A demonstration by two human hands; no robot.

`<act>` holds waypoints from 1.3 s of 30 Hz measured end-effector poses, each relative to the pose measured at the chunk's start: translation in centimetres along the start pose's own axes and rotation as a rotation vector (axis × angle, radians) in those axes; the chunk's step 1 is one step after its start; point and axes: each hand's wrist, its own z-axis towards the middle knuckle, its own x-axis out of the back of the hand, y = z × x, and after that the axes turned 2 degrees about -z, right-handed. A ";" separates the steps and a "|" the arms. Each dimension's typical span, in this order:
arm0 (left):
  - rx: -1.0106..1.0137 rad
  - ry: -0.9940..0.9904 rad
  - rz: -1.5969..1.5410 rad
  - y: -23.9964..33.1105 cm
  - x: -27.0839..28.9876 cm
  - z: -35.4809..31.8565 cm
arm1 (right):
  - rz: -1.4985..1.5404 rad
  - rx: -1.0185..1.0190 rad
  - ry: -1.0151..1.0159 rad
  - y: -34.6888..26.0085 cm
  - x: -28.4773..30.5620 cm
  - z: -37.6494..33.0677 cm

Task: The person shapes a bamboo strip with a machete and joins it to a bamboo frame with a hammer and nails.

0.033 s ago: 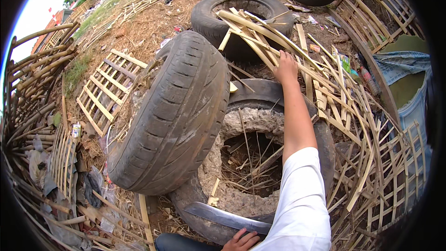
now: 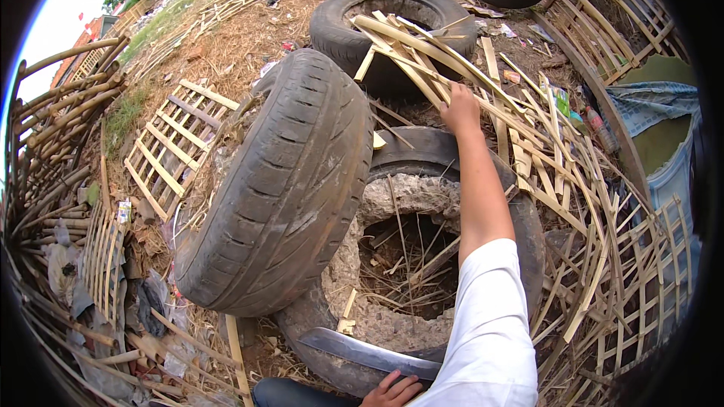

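Grey metal shows nearest the person: a long knife (image 2: 362, 350) lying across the near side of a tyre (image 2: 529, 256) with a rough concrete ring (image 2: 403, 332) inside. The left hand (image 2: 392, 390) bends its fingers at the blade's near edge; the white sleeve (image 2: 490, 316) covers the handle end, so I can't tell whether that grip is closed. A second tyre (image 2: 279, 188) leans over the left side. Past it, the right hand (image 2: 460, 109) is among the bamboo strips (image 2: 418, 45); it has just edged slightly left, by my guess a small adjustment there. Its fingers curl, but whether they clamp a strip stays hidden. Beside the strips, a bright wrapper (image 2: 559, 102) carries print too small to read. The strips slant up onto a farther tyre (image 2: 339, 38).
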 end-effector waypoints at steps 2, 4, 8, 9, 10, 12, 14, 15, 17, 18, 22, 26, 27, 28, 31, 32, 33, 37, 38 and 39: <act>0.057 -0.010 -0.067 0.7 1.1 0.5 | 0.156 0.095 -0.105 -2.0 0.3 0.8; 0.042 -0.029 -0.086 0.4 1.2 0.2 | 0.518 0.077 -0.114 -5.1 -0.4 1.0; 0.029 0.149 -0.279 -0.4 4.3 2.7 | 0.998 -0.136 -0.395 -10.2 -1.8 3.1; 0.047 0.142 -0.306 -0.4 4.8 3.3 | 0.892 -0.066 -0.498 -10.2 -2.3 3.7; 0.073 0.134 -0.324 -0.4 5.1 3.8 | 0.794 0.011 -0.599 -11.0 -2.2 3.9; 0.105 0.062 -0.287 -0.1 5.0 3.4 | 0.586 0.079 -0.637 -11.8 -2.1 2.6; 0.107 -0.057 -0.171 0.0 4.2 2.9 | 0.636 0.249 -0.777 -10.2 -2.2 2.0; 0.087 -0.051 -0.134 -0.1 4.3 3.0 | 0.667 0.263 -0.813 -8.9 -2.3 2.1; 0.062 -0.044 -0.062 -0.4 6.1 4.0 | 0.516 0.230 -0.831 -9.5 -1.3 0.9; 0.076 0.011 -0.099 -0.5 5.7 3.9 | 0.443 0.216 -0.839 -10.3 -0.6 -0.1; 0.066 0.096 -0.083 -0.8 5.7 4.6 | 0.051 0.096 -0.669 -13.7 4.1 -2.2; 0.027 0.182 -0.075 -0.6 6.9 5.9 | 0.096 -0.132 -0.713 -11.2 4.3 -1.0; 0.037 0.167 -0.097 -0.3 6.8 6.3 | 0.119 -0.105 -0.807 -9.3 3.4 0.3; 0.057 0.147 -0.108 -0.4 6.8 6.3 | 0.154 -0.067 -0.904 -9.4 4.2 0.8; 0.112 0.297 -0.047 0.0 10.6 8.4 | 0.268 -0.200 -0.946 -7.5 9.6 -0.4; 0.128 0.388 -0.014 0.2 12.3 9.5 | 0.378 -0.269 -0.973 -5.7 10.8 -0.4; 0.138 0.393 -0.040 0.2 13.1 9.6 | 0.438 -0.360 -0.985 -5.5 14.1 -1.1; 0.133 0.497 -0.060 0.3 13.1 9.7 | 0.595 -0.390 -0.596 1.3 22.0 -2.7; 0.126 0.509 -0.063 0.2 12.8 9.6 | 0.595 -0.350 -0.567 2.1 25.3 -3.7; 0.123 0.519 -0.066 0.1 12.9 9.5 | 0.618 -0.318 -0.488 2.7 28.5 -4.7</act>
